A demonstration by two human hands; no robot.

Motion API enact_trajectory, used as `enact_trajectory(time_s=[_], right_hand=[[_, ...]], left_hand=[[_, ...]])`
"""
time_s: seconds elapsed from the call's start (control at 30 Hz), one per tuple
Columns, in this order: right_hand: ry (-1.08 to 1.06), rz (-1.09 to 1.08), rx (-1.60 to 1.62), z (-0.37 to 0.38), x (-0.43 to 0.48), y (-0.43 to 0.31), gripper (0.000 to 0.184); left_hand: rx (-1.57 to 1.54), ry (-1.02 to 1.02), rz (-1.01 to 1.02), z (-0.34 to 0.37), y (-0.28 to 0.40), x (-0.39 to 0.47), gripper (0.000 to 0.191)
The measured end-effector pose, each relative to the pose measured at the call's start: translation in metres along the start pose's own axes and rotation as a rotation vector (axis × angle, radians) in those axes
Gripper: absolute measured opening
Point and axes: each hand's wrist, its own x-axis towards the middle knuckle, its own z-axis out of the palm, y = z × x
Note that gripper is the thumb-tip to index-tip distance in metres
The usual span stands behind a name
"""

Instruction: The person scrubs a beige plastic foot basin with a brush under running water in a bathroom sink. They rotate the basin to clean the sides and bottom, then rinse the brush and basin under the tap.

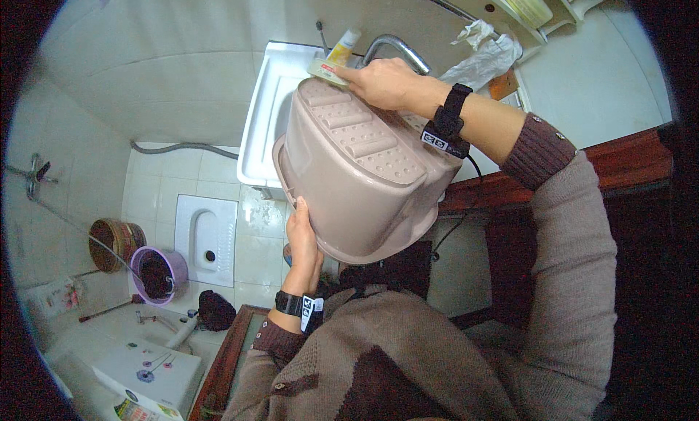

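A beige-pink plastic foot-soaking basin (pixel 349 170) is tilted on its side in front of me, its ridged and dimpled underside facing up and to the right. My left hand (pixel 301 235) grips its rim at the lower left, thumb on the outside. My right hand (pixel 385 82) reaches over the basin's far upper edge. Its index finger extends onto a pale green bar-like item (pixel 323 70) with red print. The curled fingers hide whether that hand holds the item. Behind the basin lies a white sink (pixel 262 115), partly covered by it.
A chrome faucet (pixel 401 47) arches close behind my right hand, beside a yellow-and-white tube (pixel 343 49). A white cloth (pixel 486 55) hangs at the right. On the floor are a squat toilet (pixel 209 241), a purple bucket (pixel 158 273) and a brown bucket (pixel 112 245).
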Motion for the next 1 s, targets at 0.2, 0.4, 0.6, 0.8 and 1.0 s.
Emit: enact_trajectory(time_s=[0.2,0.4,0.6,0.8,1.0], right_hand=[[0.078,-0.094,0.161,0.003,-0.002,-0.008,0.046],[-0.174,0.032,0.043,-0.009,-0.009,-0.004,0.049],[-0.232,0.011,0.102,-0.028,-0.036,0.017,0.045],[-0.121,-0.037,-0.144,-0.054,-0.052,0.031,0.043],[0.041,-0.391,-0.213,-0.038,-0.040,0.044,0.053]], left_hand=[[-0.008,-0.034,0.001,-0.003,0.001,0.003,0.055],[-0.048,-0.030,-0.011,-0.003,0.001,-0.001,0.052],[-0.040,-0.048,-0.036,0.000,0.007,-0.001,0.054],[0.025,-0.047,-0.150,-0.015,0.019,0.008,0.048],[0.058,-0.071,-0.173,-0.021,0.028,0.009,0.051]])
